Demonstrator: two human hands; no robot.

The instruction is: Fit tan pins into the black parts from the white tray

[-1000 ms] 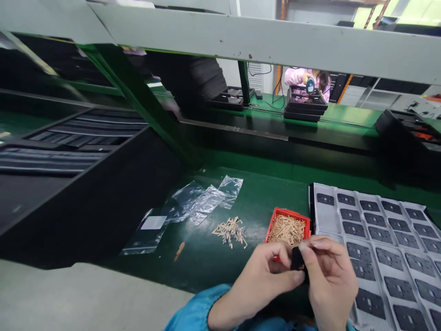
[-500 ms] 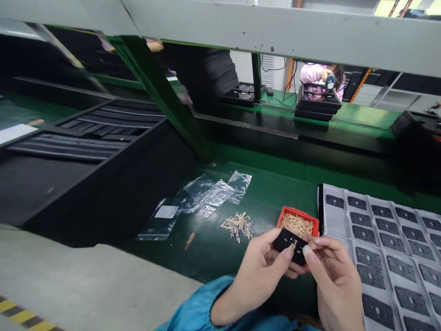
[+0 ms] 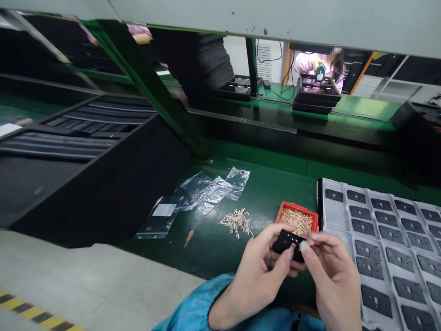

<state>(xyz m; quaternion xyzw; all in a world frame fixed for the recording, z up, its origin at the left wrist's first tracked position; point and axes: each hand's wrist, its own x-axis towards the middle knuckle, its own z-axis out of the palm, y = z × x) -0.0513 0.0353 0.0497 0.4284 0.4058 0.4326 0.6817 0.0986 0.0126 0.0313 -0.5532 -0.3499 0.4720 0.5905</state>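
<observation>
My left hand (image 3: 263, 276) is closed around a small flat black plate (image 3: 282, 242) with several metallic spots on its face, the thumb pressing on it. My right hand (image 3: 332, 271) grips the plate's right edge, its thumb on the face beside the left thumb. Just behind the plate sits a red box (image 3: 315, 219) filled with small tan strips (image 3: 296, 221). Left of the box, a loose pile of similar strips (image 3: 237, 221) lies on the green tabletop (image 3: 213, 246). To the right, a pale tray (image 3: 334, 224) carries rows of similar black plates (image 3: 376, 301).
Clear plastic bags (image 3: 213, 191) and a brown scrap (image 3: 189, 238) lie left of the pile. A large black bin (image 3: 113, 184) stands at left beside a green post (image 3: 148, 92). Across the bench, a person in pink (image 3: 306, 62) holds a handheld device (image 3: 320, 72) over stacked black trays (image 3: 312, 108).
My view has shifted slightly. Both hands keep hold of the black plate, which is tilted a little differently, and the right thumb has moved slightly leftward over its face.
</observation>
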